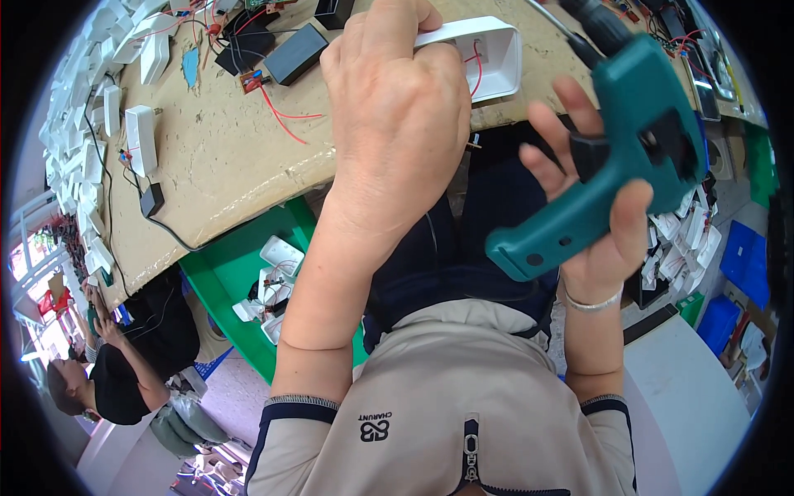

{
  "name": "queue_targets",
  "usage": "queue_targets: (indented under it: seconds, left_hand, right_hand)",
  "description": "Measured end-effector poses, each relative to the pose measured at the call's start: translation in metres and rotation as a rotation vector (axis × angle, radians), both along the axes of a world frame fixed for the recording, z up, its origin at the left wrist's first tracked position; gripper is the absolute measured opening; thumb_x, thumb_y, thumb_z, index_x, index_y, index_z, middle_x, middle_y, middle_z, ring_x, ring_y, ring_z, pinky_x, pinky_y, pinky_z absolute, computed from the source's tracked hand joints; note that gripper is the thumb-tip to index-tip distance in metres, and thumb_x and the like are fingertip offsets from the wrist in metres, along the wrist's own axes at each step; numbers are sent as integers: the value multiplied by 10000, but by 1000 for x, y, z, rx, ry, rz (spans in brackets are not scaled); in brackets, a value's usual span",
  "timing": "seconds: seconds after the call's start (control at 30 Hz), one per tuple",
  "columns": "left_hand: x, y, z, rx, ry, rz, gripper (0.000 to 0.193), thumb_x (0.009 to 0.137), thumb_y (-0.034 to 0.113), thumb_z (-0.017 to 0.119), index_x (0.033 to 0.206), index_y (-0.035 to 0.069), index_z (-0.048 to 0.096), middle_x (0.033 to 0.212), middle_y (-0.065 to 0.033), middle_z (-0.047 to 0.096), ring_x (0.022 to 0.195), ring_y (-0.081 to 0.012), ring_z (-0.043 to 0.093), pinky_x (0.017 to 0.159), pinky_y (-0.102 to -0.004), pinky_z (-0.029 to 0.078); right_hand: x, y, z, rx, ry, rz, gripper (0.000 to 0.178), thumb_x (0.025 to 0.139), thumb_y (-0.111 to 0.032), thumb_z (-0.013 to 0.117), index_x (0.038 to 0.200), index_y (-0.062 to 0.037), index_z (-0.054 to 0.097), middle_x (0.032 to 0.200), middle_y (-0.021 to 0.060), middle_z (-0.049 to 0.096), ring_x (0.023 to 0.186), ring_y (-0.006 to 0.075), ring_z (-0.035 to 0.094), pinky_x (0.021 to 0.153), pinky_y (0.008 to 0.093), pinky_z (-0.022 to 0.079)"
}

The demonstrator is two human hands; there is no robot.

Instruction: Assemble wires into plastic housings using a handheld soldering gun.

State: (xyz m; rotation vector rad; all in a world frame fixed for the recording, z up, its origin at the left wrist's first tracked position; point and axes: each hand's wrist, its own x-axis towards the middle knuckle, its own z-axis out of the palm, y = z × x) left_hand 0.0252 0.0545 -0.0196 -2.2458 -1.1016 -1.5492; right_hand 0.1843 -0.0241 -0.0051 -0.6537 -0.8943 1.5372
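Note:
At the table's near edge, my left hand (401,116) is closed on a white plastic housing (506,74), an open shell with a thin red wire (479,66) inside. The fingertips are partly hidden behind the hand and the housing wall. To the right, my right hand (597,263) holds a teal power screwdriver (633,83) by its handle, slightly blurred. Its fingers are loosely spread around the grip and black trigger. The tool's black nose and metal shaft (556,20) point up and left, above the housing's right end.
Left of my left hand lie a black box (296,54) and a small board with red wires (255,81). White housings (74,124) pile up at the table's far left. Below the edge stands a green bin (227,277) holding white parts. Another person (124,376) works at the left.

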Motion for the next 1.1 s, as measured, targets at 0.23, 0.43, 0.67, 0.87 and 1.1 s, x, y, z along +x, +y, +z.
queue_targets:
  seconds: [0.23, 0.43, 0.67, 0.87, 1.1]
  left_hand:
    - [0, 11, -14, 368, -175, -179, 77, 617, -10, 584, 661, -12, 522, 836, -143, 490, 764, -289, 475, 663, -358, 353]
    - [0, 12, -16, 367, -197, -186, 75, 614, -13, 582, 648, -11, 516, 828, -139, 487, 759, -288, 472, 659, -360, 352]
    - [4, 12, -14, 361, -219, -204, 78, 599, -18, 578, 623, -7, 505, 815, -130, 480, 751, -282, 466, 647, -356, 348]
    - [3, 9, -13, 300, -213, -182, 76, 597, -18, 574, 621, -7, 503, 810, -127, 478, 747, -281, 465, 643, -352, 347]
    - [4, 12, -14, 368, -208, -184, 75, 602, -20, 569, 636, -11, 503, 815, -136, 475, 751, -284, 464, 648, -355, 348]
  right_hand:
    - [39, -49, 5, -14, -339, -95, 749, 745, -449, 604, 1227, 47, 316, 1113, 231, 492, 710, 173, 580, 562, 214, 498]
    - [41, -77, 14, -118, -629, -244, 746, 647, -477, 683, 1086, 75, 441, 972, 167, 539, 610, 128, 558, 497, 190, 451]
    - [35, -77, 16, -206, -643, -167, 694, 648, -435, 713, 1066, 62, 469, 936, 141, 558, 617, 129, 549, 522, 218, 446]
    - [30, -69, 19, -225, -621, -139, 653, 656, -366, 729, 1073, 60, 463, 937, 129, 555, 637, 128, 544, 544, 225, 442]
    - [29, -67, 19, -253, -631, -127, 667, 652, -355, 735, 1091, 56, 448, 919, 125, 547, 648, 130, 542, 558, 231, 445]
